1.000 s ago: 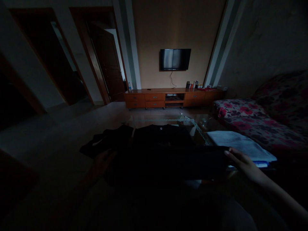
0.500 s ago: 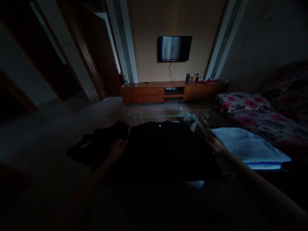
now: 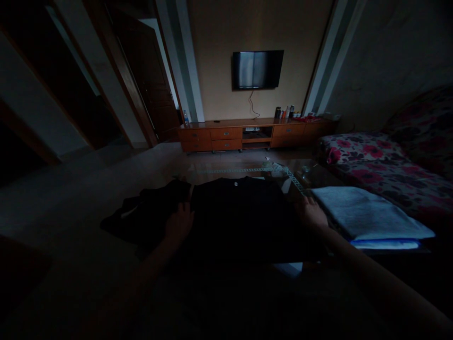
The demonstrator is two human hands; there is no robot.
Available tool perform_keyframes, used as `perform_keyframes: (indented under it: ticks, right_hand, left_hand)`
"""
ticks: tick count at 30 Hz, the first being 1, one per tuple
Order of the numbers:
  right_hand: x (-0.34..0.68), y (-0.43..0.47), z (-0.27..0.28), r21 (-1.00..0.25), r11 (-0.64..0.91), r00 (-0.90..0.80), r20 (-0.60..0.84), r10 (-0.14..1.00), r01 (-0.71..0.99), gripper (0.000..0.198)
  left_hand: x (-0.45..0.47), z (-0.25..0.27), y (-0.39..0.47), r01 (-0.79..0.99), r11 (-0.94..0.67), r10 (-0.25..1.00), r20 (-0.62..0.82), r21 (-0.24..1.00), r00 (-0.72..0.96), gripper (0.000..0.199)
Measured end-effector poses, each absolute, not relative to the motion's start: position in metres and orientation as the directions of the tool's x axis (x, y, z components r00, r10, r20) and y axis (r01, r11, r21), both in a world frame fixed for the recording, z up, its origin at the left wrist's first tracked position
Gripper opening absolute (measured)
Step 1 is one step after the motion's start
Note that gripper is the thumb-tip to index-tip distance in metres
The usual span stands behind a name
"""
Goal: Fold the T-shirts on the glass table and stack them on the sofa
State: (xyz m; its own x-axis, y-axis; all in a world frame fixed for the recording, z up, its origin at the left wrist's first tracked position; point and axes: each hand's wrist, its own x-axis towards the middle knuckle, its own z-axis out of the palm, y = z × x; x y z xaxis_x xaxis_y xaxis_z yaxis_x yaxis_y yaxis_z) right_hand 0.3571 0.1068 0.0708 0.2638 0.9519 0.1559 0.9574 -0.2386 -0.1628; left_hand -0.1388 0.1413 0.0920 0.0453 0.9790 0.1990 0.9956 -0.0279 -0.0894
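Two flat, open hands press a black T-shirt [image 3: 244,212] spread on the glass coffee table [image 3: 300,177]: left hand [image 3: 179,223] on its left edge, right hand [image 3: 312,212] on its right edge, the shirt between them.

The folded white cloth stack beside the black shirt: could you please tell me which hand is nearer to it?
Right. The right hand rests beside the white stack; the left hand lies across the black shirt.
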Motion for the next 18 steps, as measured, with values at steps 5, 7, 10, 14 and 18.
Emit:
perform_keyframes:
  ticks: [5,7,10,14,18]
  right_hand:
    - [0.316,0.074,0.058,-0.074,0.089,-0.074,0.183,0.98,0.993,0.051]
    - [0.308,0.067,0.042,-0.077,0.063,-0.053,0.126,0.991,0.995,0.057]
    - [0.31,0.068,0.018,-0.064,0.01,-0.005,0.086,0.996,0.998,0.062]
    - [0.325,0.088,0.009,-0.075,0.002,0.003,0.07,0.998,0.997,0.065]
    - [0.327,0.107,0.022,-0.061,-0.023,0.026,0.058,0.998,0.998,0.063]
  left_hand:
    - [-0.132,0.072,0.113,0.956,-0.286,0.942,0.164,-0.068,0.293,0.054]
    - [-0.134,0.056,0.111,0.957,-0.291,0.948,0.128,-0.026,0.291,0.065]
    - [-0.138,0.038,0.117,0.951,-0.31,0.947,0.095,0.008,0.308,0.075]
    - [-0.135,0.035,0.136,0.945,-0.326,0.942,0.096,0.037,0.321,0.074]
    - [-0.119,0.048,0.149,0.955,-0.296,0.939,0.186,0.001,0.291,0.06]
